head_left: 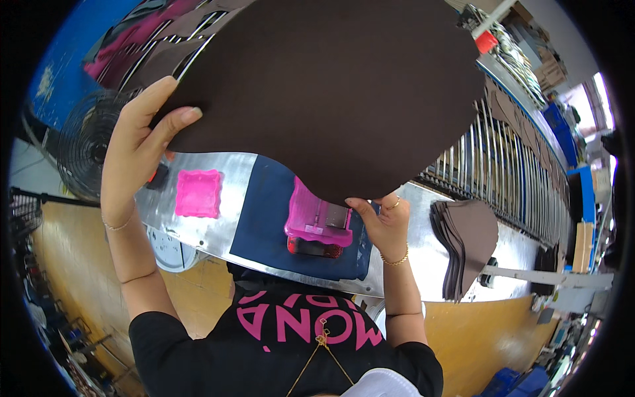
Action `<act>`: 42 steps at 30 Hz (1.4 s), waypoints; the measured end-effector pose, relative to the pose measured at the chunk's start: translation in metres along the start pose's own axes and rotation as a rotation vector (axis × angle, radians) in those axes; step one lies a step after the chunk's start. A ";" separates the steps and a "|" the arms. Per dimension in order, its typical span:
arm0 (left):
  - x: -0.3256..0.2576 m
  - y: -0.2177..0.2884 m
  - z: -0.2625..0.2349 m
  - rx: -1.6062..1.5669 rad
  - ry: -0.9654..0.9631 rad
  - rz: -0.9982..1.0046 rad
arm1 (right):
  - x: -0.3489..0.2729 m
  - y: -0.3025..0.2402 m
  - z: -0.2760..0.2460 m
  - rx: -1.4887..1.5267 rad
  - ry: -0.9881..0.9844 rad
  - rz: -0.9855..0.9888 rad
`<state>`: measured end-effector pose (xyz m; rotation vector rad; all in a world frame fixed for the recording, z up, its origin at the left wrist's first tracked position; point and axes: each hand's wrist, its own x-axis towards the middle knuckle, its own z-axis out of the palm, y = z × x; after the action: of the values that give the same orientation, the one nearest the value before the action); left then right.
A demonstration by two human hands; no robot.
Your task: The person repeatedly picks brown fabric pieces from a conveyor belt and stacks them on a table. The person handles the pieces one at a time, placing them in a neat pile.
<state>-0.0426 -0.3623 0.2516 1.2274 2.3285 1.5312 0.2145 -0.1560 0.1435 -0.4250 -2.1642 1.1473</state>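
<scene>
A large dark brown sheet piece (331, 86) with curved edges is held up in front of me, filling the upper middle of the view. My left hand (142, 132) pinches its left corner between thumb and fingers. At the lower edge, my right hand (385, 221) grips it with the thumb on the near face; the other fingers are partly hidden behind. Below the piece, a magenta tray (301, 215) with small items sits on a dark blue cloth (264, 218), a red and black object (314, 248) at its near side. The sheet hides part of the tray.
A pink scalloped tray (198, 193) lies on the metal table (225, 169) at left. Stacked brown pieces (466, 241) rest on the right side, by a slatted metal rack (509, 159). A black wire fan guard (89, 145) stands left; a white bucket (169, 251) is below the table.
</scene>
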 end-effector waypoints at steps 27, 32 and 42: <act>-0.015 0.014 0.193 0.212 -0.694 0.693 | -0.151 0.060 -0.189 -0.015 0.568 0.307; 0.007 0.025 0.188 0.016 -0.508 0.523 | -0.090 0.084 -0.237 -0.107 0.687 0.463; -0.001 -0.006 0.130 0.119 -0.396 0.139 | 0.023 0.292 -0.293 -0.134 0.393 0.664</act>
<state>0.0168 -0.2700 0.1824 1.5824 2.1336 1.0688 0.3903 0.2019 0.0319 -1.3806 -1.7923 1.1215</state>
